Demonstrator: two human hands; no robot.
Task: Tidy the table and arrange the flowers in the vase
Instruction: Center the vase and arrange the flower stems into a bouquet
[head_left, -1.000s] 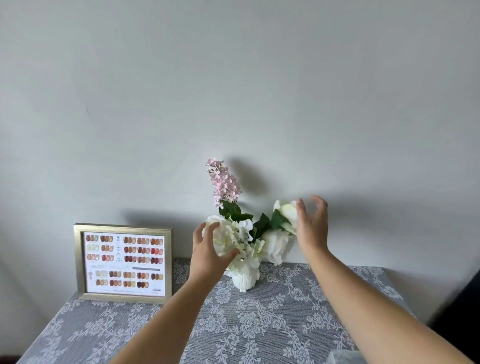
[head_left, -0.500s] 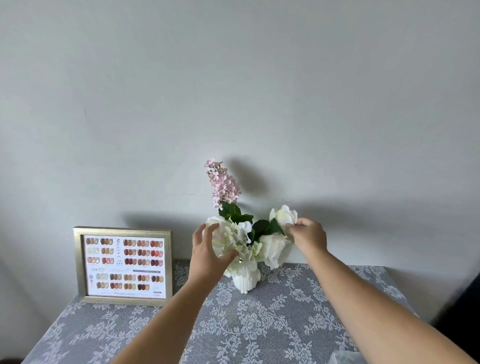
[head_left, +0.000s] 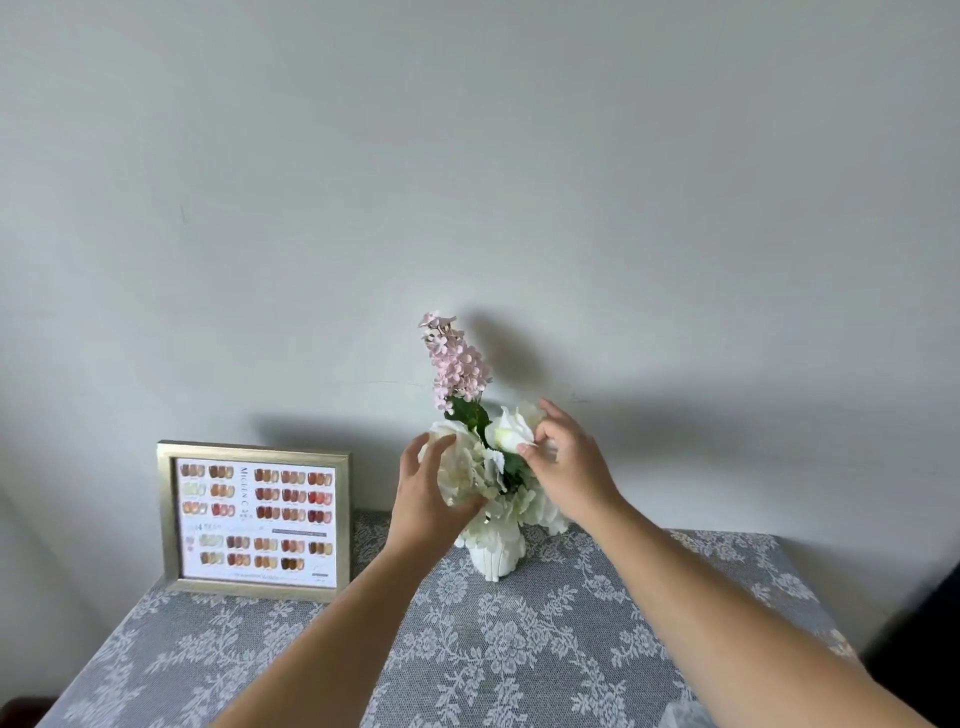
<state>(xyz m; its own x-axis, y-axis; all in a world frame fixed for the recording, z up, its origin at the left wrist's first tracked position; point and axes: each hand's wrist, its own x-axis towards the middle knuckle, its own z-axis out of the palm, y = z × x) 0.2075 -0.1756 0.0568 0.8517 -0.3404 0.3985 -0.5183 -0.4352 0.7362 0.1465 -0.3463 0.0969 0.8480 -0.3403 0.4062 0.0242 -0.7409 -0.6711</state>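
Observation:
A small white vase (head_left: 494, 556) stands at the back of the table near the wall. It holds a tall pink flower spike (head_left: 456, 364), green leaves and several white blooms. My left hand (head_left: 423, 499) cups the white hydrangea (head_left: 467, 475) on the left side of the bunch. My right hand (head_left: 566, 467) pinches a petal of the white rose (head_left: 509, 431) between thumb and fingers, with the rose pulled in toward the middle of the bunch.
A gold-framed colour chart (head_left: 257, 519) leans against the wall at the left. The table carries a grey lace cloth (head_left: 493, 649). A pale translucent thing (head_left: 685, 714) shows at the bottom edge on the right. The wall (head_left: 467, 182) is right behind the vase.
My right hand went from open beside the bunch to closed on the white rose, and has pushed it left toward the centre. My left hand stayed on the hydrangea.

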